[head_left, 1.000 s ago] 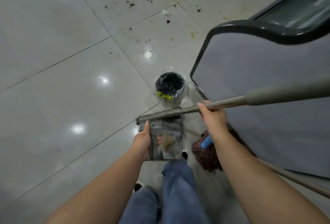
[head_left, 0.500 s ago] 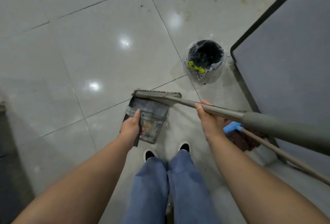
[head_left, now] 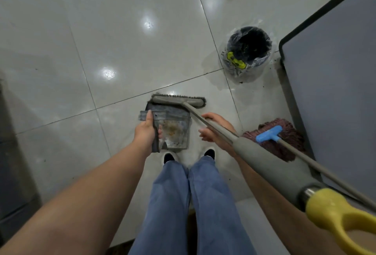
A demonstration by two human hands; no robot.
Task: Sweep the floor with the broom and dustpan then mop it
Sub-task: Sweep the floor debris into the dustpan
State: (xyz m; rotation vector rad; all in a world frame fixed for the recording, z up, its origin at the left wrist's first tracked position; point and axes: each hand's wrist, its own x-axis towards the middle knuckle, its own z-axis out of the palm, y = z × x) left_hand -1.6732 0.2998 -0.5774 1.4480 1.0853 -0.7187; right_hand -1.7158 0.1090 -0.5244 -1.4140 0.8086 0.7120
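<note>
My left hand [head_left: 145, 132] grips the handle of a grey, dirt-stained dustpan [head_left: 175, 126], held just in front of my feet. My right hand [head_left: 215, 128] is closed around the metal shaft of a grey broom [head_left: 179, 100]; its brush head lies across the dustpan's far edge. The broom handle runs back to the lower right and ends in a yellow loop [head_left: 337, 220]. A reddish string mop [head_left: 284, 138] with a blue clamp lies on the floor to my right, its pole running to the lower right.
A small black bin [head_left: 247, 51] lined with clear plastic stands ahead to the right beside a grey panel with a black edge [head_left: 333, 83]. Light glossy floor tiles [head_left: 101, 41] spread to the left; specks of dirt lie near the bin. A dark object borders the left edge.
The view has tilted down and left, so the bin now sits farther right. The broom head has swung round to lie across the dustpan's far edge, and its yellow end has come into view.
</note>
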